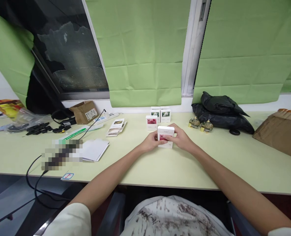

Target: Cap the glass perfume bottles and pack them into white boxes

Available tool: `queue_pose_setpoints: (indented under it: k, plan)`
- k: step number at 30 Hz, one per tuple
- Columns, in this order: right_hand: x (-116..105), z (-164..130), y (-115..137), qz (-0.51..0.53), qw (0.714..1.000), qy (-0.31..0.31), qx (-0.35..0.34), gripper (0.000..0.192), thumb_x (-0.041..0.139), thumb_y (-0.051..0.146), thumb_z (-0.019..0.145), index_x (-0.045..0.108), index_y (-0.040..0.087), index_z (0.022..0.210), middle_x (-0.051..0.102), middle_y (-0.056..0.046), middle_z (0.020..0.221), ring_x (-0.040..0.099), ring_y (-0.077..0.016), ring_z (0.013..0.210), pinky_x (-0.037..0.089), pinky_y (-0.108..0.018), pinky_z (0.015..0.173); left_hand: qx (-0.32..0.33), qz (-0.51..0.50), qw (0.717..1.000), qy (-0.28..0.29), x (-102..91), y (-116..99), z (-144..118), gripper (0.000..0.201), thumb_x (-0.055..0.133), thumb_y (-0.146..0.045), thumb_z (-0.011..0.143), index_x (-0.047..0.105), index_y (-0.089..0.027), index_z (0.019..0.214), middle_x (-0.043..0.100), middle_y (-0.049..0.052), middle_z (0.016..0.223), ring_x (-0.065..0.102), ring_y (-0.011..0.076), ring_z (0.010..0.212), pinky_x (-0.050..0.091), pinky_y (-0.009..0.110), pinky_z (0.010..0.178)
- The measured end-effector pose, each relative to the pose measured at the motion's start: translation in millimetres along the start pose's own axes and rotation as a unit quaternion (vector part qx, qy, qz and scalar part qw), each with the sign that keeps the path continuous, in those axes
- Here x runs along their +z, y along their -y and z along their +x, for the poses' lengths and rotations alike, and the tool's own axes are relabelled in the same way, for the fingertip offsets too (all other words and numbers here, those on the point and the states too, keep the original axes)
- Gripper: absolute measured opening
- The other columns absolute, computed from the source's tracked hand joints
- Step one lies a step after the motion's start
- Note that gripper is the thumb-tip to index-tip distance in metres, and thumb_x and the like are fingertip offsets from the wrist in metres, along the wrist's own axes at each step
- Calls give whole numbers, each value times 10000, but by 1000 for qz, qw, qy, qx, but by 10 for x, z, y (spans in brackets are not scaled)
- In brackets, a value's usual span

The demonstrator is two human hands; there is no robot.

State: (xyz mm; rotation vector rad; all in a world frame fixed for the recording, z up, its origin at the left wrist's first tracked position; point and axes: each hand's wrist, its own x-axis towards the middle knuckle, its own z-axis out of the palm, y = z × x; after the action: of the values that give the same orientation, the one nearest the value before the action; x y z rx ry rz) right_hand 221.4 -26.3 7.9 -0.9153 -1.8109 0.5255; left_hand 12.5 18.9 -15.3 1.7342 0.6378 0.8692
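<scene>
Both hands hold a small white box with a pink flower picture on its front, upright near the middle of the table. My left hand grips its left side, thumb across the front. On the right side, my right hand wraps round it, its thumb also on the front and partly covering the picture. Just behind stands a similar pink-flower box. Farther back, by the wall, are two white-flower boxes, a left one and a right one, side by side.
Two ornate gold-and-glass bottles stand right of the hands, before black plastic bags. A large cardboard box is at far right. Flattened cartons, white papers, a small brown box and black cables lie left.
</scene>
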Motion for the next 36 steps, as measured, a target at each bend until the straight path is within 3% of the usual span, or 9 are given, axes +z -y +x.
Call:
queue_pose_setpoints:
  k: [12, 19, 25, 30, 36]
  plan:
    - [35, -99, 83, -108, 990, -52, -74, 230, 687, 413, 955, 647, 272, 1133, 654, -72, 1099, 630, -281, 1031, 513, -428, 900, 17, 29, 999, 13, -9, -52, -11, 510, 872, -454, 773, 709, -132, 1133, 754, 105, 1071, 699, 234, 943, 546, 362, 862]
    - [-9, -24, 77, -104, 992, -31, -63, 273, 721, 470, 928, 671, 274, 1111, 649, -77, 1132, 598, -299, 1099, 499, -449, 952, 22, 113, 993, -36, -47, -41, -32, 539, 871, -511, 746, 735, -143, 1116, 768, 91, 1025, 695, 243, 895, 552, 351, 796]
    - [-17, -7, 40, -104, 993, -16, -57, 250, 704, 463, 939, 666, 267, 1089, 643, -73, 1106, 599, -291, 1071, 504, -444, 938, 19, 123, 992, -27, -39, -62, -52, 578, 872, -530, 737, 716, -152, 1144, 769, 82, 1053, 693, 223, 872, 552, 343, 790]
    - [0, -75, 77, -127, 987, -34, -88, 210, 645, 380, 985, 633, 279, 1169, 623, -87, 1172, 598, -296, 1151, 497, -451, 998, 22, 164, 985, -47, -17, -83, -61, 573, 852, -541, 759, 703, -162, 1162, 764, 67, 1017, 670, 210, 829, 528, 326, 749]
    - [34, -119, 117, -130, 982, -107, -85, 366, 688, 336, 945, 569, 293, 1288, 562, -112, 1270, 557, -315, 1242, 498, -487, 1055, 59, 255, 961, -84, 12, -152, -94, 578, 828, -562, 781, 667, -192, 1194, 743, 56, 1046, 670, 253, 903, 497, 332, 767]
